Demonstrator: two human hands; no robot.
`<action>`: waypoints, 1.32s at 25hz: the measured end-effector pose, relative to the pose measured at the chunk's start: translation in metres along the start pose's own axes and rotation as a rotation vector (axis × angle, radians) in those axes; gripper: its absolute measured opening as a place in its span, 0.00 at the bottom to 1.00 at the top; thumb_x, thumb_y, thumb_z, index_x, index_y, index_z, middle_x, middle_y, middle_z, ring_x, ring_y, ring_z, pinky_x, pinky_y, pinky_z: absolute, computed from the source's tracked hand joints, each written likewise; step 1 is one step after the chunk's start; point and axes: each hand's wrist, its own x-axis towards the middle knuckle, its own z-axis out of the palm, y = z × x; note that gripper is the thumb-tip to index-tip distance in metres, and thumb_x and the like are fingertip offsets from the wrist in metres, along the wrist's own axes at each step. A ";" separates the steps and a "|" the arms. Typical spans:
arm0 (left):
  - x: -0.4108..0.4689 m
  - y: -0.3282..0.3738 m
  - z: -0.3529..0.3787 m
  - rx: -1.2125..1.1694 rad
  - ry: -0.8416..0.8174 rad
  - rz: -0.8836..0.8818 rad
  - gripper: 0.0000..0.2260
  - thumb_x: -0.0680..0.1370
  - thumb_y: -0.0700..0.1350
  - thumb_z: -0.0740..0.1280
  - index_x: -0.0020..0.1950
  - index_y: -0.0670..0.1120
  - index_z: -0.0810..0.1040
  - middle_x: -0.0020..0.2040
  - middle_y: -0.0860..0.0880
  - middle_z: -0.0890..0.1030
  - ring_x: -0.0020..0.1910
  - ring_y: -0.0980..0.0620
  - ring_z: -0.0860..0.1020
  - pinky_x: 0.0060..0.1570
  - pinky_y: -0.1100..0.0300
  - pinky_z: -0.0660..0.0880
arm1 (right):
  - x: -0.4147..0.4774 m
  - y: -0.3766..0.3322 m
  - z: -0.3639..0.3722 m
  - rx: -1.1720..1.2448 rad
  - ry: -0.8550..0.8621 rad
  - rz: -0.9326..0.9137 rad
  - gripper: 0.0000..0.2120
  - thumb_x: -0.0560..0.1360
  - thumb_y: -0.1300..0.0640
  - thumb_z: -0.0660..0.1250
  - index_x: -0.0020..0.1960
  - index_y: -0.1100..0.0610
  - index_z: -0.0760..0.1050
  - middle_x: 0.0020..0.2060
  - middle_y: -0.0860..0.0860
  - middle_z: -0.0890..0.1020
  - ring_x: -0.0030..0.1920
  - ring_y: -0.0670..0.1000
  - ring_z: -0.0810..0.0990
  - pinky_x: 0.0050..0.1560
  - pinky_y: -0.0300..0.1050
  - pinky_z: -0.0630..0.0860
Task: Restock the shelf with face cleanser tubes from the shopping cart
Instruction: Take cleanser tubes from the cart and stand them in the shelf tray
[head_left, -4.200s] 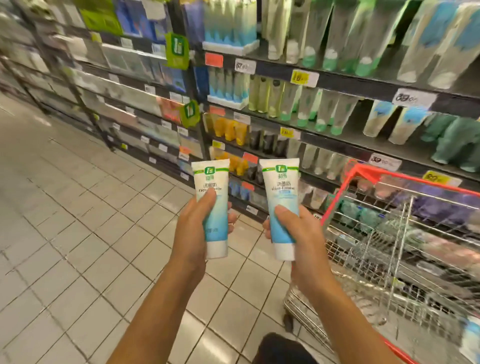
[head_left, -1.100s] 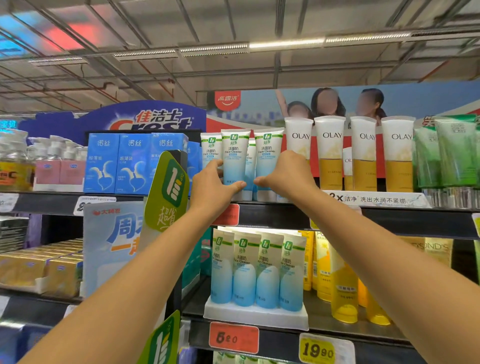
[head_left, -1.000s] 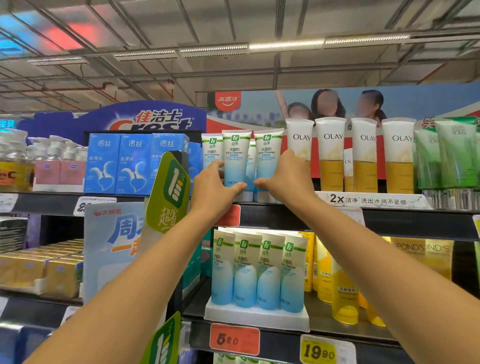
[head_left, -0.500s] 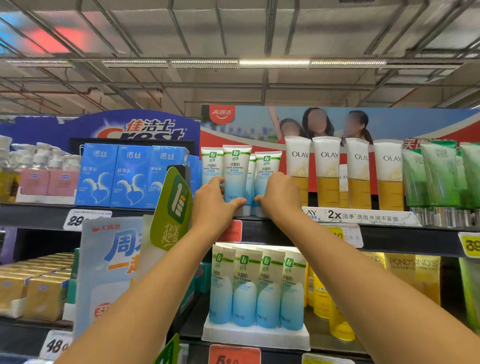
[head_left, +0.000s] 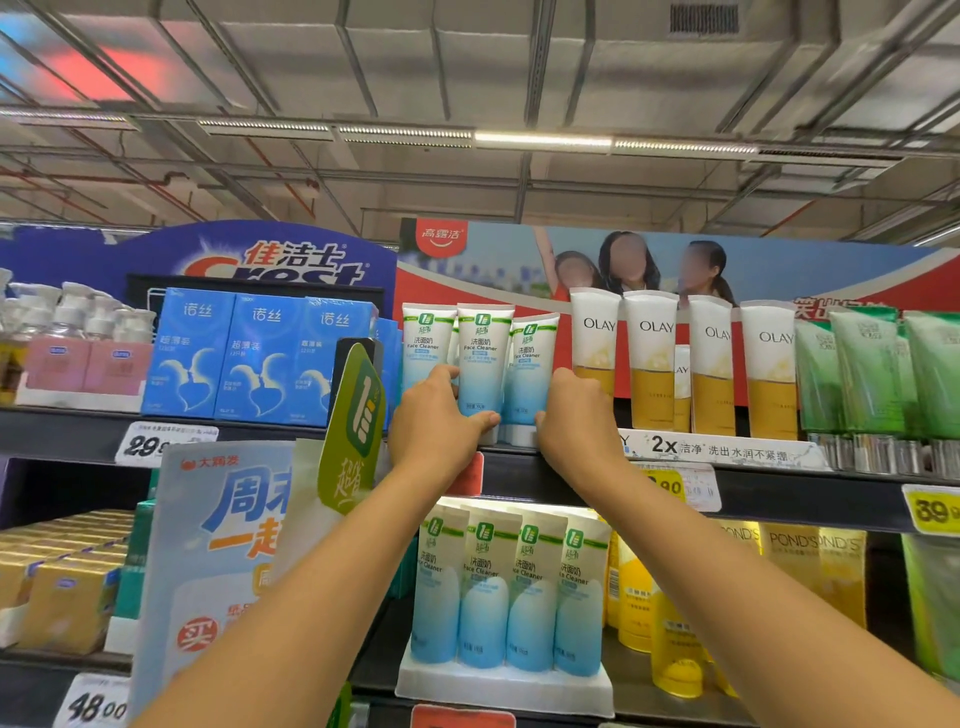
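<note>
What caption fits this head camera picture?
Left hand and right hand grip face cleanser tubes on the top shelf beside Olay tubes.

The middle cleanser tube (head_left: 484, 358) is coloured white at the top, crossed by a green band, and faded to pale blue toward its white cap. The same scheme is worn by the right cleanser tube (head_left: 530, 364) beside it and by the row of tubes (head_left: 511, 587) below it. To its right, Olay tubes (head_left: 652, 358) are seen white above and amber below; farther right, green tubes (head_left: 872, 374) are finished with silver caps. To its left, blue boxes (head_left: 260, 358) are patterned with white face profiles, and a green tag (head_left: 358, 415) is marked in white. Just below it a red label (head_left: 470, 475) is set on the black shelf edge (head_left: 805, 499); a yellow price label (head_left: 932, 512) is shown far to its right.
</note>
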 end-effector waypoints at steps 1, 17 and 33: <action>0.001 0.000 0.001 0.009 -0.005 -0.001 0.29 0.69 0.51 0.76 0.66 0.45 0.71 0.58 0.46 0.80 0.56 0.47 0.79 0.55 0.48 0.76 | -0.001 -0.001 0.000 0.029 0.015 0.004 0.12 0.74 0.61 0.68 0.54 0.63 0.70 0.52 0.61 0.79 0.52 0.62 0.78 0.41 0.44 0.67; 0.003 -0.001 0.005 0.187 -0.014 -0.034 0.27 0.71 0.57 0.72 0.64 0.49 0.67 0.58 0.47 0.80 0.57 0.45 0.77 0.50 0.51 0.74 | 0.011 -0.011 -0.002 -0.040 -0.117 0.039 0.09 0.74 0.68 0.65 0.55 0.65 0.74 0.55 0.62 0.78 0.55 0.61 0.77 0.42 0.44 0.69; -0.005 0.007 0.005 0.127 0.098 0.025 0.16 0.73 0.54 0.69 0.54 0.46 0.74 0.52 0.48 0.79 0.50 0.47 0.77 0.46 0.55 0.73 | -0.068 0.060 -0.035 0.733 0.211 -0.087 0.07 0.74 0.64 0.66 0.48 0.54 0.78 0.41 0.44 0.81 0.45 0.45 0.80 0.45 0.41 0.79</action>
